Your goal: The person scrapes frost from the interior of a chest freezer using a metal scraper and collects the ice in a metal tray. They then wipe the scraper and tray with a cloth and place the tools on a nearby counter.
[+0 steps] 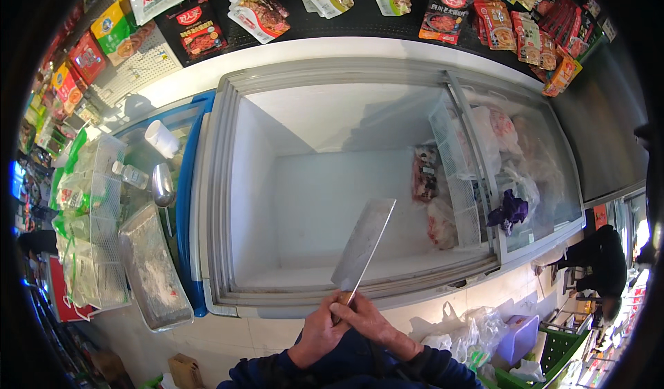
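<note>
A broad-bladed cleaver points up and away from me over the near edge of an open chest freezer. My left hand wraps its brown handle from the left. From the right, my right hand closes on the same handle, and the two hands touch. Between them most of the handle is hidden. Inside the freezer, a dark-and-red package and a bagged item lie at the right, against a white wire divider.
A sliding glass lid covers the freezer's right end, with a purple cloth on it. At left are a metal tray, a metal scoop and a wire basket. A person is at far right, near a green crate.
</note>
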Action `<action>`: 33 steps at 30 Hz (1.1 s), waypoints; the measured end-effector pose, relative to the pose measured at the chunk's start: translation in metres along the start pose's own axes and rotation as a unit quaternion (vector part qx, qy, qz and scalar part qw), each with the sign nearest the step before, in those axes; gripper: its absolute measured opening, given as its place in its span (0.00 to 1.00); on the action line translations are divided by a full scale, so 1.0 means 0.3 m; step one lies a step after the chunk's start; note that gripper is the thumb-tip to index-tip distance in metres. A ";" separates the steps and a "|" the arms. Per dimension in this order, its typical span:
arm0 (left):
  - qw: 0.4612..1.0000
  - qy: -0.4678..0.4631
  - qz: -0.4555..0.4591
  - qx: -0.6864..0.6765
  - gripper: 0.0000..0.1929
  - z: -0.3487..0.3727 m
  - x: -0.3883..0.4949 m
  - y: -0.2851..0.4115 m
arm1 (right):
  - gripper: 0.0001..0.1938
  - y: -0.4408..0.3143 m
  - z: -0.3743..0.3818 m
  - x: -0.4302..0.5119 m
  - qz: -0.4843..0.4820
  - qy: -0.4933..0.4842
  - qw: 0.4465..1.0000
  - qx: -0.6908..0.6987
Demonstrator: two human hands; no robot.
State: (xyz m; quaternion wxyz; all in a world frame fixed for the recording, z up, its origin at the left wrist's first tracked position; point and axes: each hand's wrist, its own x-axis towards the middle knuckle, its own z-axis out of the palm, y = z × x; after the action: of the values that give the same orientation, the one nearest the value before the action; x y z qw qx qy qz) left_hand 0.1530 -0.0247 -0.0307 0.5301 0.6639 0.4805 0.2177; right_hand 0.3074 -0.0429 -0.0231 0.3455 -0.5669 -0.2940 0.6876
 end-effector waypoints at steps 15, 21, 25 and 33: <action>0.990 -0.020 -0.129 -0.062 0.12 -0.395 0.025 -0.202 | 0.13 0.016 0.001 0.125 0.001 0.245 0.967 0.066; 0.986 0.146 -0.064 0.053 0.13 -0.602 -0.008 -0.395 | 0.13 0.044 -0.100 0.139 0.104 0.289 0.951 0.009; 0.974 0.194 -0.090 0.067 0.14 -0.636 -0.055 -0.460 | 0.15 0.040 -0.180 0.128 0.106 0.294 0.950 0.005; 0.963 0.238 -0.100 0.076 0.18 -0.587 -0.080 -0.556 | 0.10 0.018 -0.408 0.120 0.124 0.272 0.954 0.030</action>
State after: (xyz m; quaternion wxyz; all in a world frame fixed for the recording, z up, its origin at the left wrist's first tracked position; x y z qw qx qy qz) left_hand -0.0663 0.0375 -0.1173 0.3676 0.5799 0.6720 0.2775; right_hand 0.4228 -0.0154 -0.0709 0.3414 -0.7541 -0.0959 0.5528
